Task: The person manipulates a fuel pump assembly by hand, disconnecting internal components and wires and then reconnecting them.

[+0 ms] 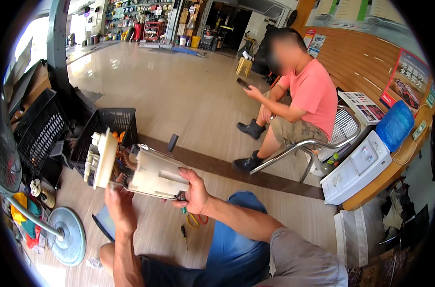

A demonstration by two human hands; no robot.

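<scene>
My right hand (197,191) was clamped on the far end of a cream plastic assembly (155,174), thumb pressed on its upper face and fingers bent beneath. My left hand (121,210) was closed on the same piece at its other end, fingertips by a thin metal rod just beside the round flange (106,160). Between them I held it up in front of me, lying nearly sideways, with a small black block (173,142) sticking out beyond its upper edge.

Below my right hand, a screwdriver (183,233) and a tool with yellow and red handles (197,223) lay on the floor, near my jeans (239,234). Behind the flange stood a black crate (121,116) with orange things (118,137) inside. Farther off to the right, a person in a pink shirt (315,91) sat on a metal chair (294,147), holding a phone (243,83).
</scene>
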